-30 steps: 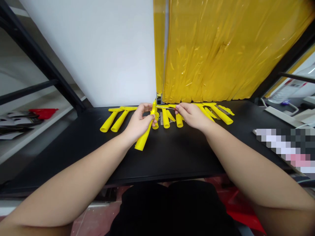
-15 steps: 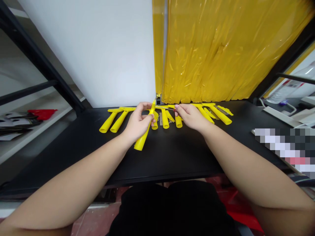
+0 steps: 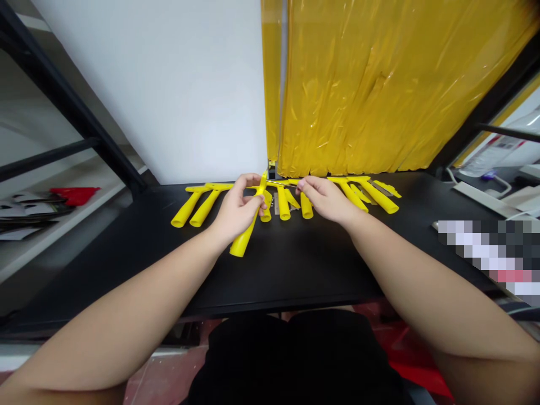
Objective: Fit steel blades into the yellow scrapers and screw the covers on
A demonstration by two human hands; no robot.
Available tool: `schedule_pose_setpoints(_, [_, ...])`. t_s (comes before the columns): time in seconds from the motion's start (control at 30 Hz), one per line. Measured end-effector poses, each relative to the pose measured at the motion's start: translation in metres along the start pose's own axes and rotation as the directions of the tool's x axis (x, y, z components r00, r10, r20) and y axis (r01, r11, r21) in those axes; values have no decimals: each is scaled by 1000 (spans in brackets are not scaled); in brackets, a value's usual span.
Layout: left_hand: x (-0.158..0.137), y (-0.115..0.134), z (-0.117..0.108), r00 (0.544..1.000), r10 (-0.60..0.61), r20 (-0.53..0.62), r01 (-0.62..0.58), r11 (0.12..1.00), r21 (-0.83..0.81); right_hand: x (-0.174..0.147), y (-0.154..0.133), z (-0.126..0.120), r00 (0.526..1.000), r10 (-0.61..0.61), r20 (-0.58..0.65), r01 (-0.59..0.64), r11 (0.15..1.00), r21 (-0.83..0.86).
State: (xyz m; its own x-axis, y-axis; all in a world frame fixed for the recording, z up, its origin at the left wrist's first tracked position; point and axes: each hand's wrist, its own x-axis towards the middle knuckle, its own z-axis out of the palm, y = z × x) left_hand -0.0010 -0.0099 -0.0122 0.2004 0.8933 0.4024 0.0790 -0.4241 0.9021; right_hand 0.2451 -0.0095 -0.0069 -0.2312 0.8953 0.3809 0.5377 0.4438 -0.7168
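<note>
My left hand point(image 3: 241, 207) is closed around a yellow plastic scraper-like tool point(image 3: 244, 238), its hollow round handle slanting down toward me and its head up by my fingertips. In my right hand point(image 3: 323, 197) a thin screwdriver point(image 3: 283, 184) is pinched, its metal shaft reaching left to the head of the yellow tool. The tip meets the tool near my left fingers; the exact contact is too small to make out. Behind both hands, several more yellow tools lie in a row, among them one at the left point(image 3: 185, 209) and one at the right point(image 3: 382, 199).
The black tabletop point(image 3: 287, 264) ends at an edge just before my lap. A white panel point(image 3: 181, 95) and a yellow plastic-wrapped panel point(image 3: 358, 90) rise at its back. Black frame bars stand on both sides, with a shelf holding a red item point(image 3: 76, 196) at left.
My right fingers have shifted slightly around the screwdriver's handle, which is now more covered. The left hand and the yellow tool stay almost where they were.
</note>
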Motion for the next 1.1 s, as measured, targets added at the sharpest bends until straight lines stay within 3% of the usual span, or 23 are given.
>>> schedule_pose_setpoints(0.17, [1, 2, -1, 999, -19, -29, 19, 1000, 12, -2, 1, 1, 994, -99, -44, 98, 995, -17])
schedule_pose_setpoints(0.3, [0, 3, -1, 1000, -10, -9, 10, 1000, 8, 1, -2, 0, 998, -24, -52, 20, 997, -74])
schedule_pose_setpoints(0.4, [-1, 2, -1, 1000, 18, 9, -19, 1000, 24, 1, -4, 1, 999, 18, -30, -18, 1000, -21])
schedule_pose_setpoints(0.53, [-1, 3, -1, 1000, 29, -11, -29, 999, 34, -2, -2, 4, 999, -46, 2, 46, 997, 65])
schedule_pose_setpoints(0.67, [0, 5, -2, 999, 30, -33, -28, 999, 45, -2, -1, 4, 995, -74, -64, 73, 997, -8])
schedule_pose_setpoints(0.77, [0, 6, -2, 998, 54, -39, -51, 996, 79, 0, 1, 2, 999, -44, 7, 44, 999, 23])
schedule_pose_setpoints(0.97, [-1, 6, -3, 996, 85, -31, -82, 993, 84, 2, 3, 0, 977, 16, 214, -77, 957, 280])
schedule_pose_setpoints(1.1, [0, 3, -4, 997, 64, -37, -62, 996, 68, 0, -1, 5, 990, 0, 142, -23, 987, 160])
